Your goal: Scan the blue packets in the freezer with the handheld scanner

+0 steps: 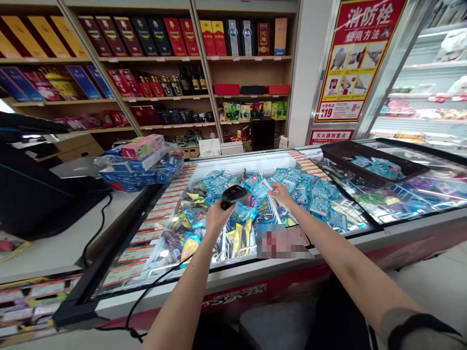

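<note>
A black handheld scanner (233, 194) is gripped in my left hand (218, 217), its head tilted toward the right. My right hand (280, 195) pinches the edge of a light-blue packet (262, 188) close to the scanner's head. Many similar blue packets (320, 206) lie in a loose heap on the freezer's glass top, beside and beyond my hands. Through the glass, yellow packages (239, 238) show in white wire baskets. A black cable runs along my left forearm toward the lower left.
Bagged boxes (142, 163) and a black terminal (32, 189) stand on the left. A dark tray (412, 170) with blue packets rests on the right freezer. A pixelated flat object (280, 240) lies at the near edge. Stocked shelves (160, 58) line the back.
</note>
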{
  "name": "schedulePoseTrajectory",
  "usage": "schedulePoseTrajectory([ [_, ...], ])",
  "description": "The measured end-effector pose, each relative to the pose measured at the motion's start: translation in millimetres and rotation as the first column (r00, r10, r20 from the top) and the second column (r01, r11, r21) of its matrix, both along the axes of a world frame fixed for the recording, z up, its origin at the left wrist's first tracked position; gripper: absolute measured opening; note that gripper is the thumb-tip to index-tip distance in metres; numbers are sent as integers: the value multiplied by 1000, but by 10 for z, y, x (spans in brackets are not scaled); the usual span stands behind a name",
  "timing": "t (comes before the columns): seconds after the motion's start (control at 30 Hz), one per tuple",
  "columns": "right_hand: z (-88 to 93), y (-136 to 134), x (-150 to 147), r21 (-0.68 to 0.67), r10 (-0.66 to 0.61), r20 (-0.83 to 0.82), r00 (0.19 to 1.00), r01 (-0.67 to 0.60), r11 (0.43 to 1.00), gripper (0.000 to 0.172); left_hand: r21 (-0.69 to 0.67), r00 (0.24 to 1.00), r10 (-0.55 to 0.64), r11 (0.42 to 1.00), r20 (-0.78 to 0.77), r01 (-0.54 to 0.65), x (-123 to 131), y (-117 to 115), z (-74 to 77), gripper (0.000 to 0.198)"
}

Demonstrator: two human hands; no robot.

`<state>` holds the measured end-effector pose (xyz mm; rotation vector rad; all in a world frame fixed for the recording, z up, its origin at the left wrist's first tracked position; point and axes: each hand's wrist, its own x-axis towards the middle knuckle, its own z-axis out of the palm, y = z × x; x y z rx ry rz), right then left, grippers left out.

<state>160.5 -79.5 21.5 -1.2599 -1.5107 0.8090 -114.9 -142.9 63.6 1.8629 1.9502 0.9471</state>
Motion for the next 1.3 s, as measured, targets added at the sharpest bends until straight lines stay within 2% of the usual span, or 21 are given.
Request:
schedulePoseTrajectory([
  [0.13,-18,-26,47,-15,34,45,998,-34,999,23,-2,999,-45,999,-13,45,202,24,22,54],
  [0.3,-33,-19,38,-20,-77,177,981,82,996,20,-18,996,-92,996,-7,92,383,54,40,53],
  [0.5,-17,-16,44,-63,20,77,997,-15,998,20,-31,989,-142,989,34,143,598,115,22,53],
  [0.63,4,-25,75,-71,35,99,994,-28,997,18,-40,986,-163,986,36,164,706,151,32,53],
  [1.3,-5,-46,36,-50,-41,143,989,48,998,17,-72,989,-138,987,44,141,724,197,35,52],
])
